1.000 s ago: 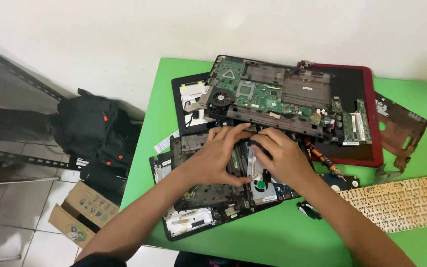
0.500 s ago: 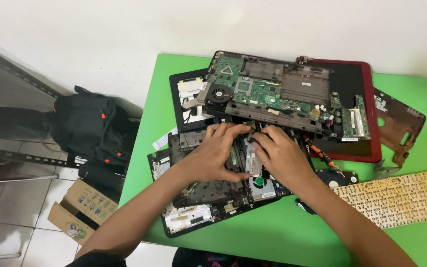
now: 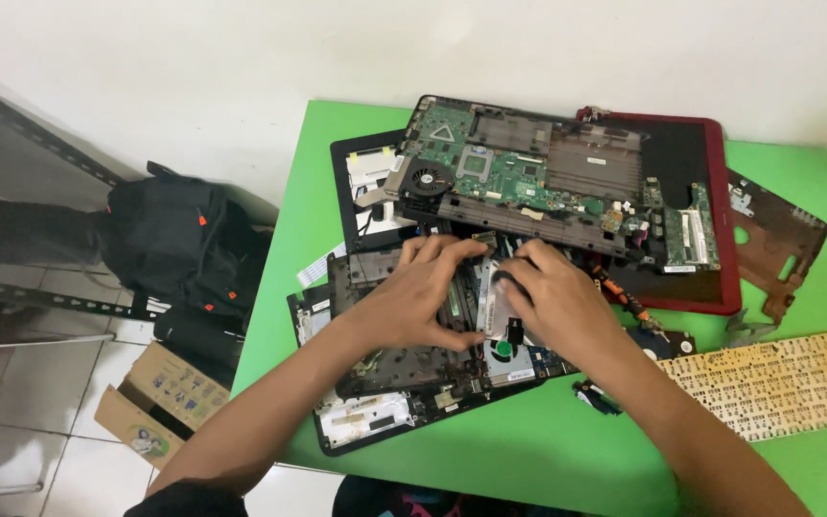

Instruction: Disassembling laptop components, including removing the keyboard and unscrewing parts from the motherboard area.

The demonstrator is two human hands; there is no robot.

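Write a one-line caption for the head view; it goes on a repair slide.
Both hands, left hand and right hand, press on an opened laptop base on a green table.

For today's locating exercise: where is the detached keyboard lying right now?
In the head view the detached keyboard lies on the green table at the person's right, just past the right hand and below the brown casing piece.

Both forearms reach in from below, converging. Left hand (image 3: 413,292) palm down, fingers curled, thumb tucked under. Right hand (image 3: 552,302) palm down, fingers bent, fingertips near left's.
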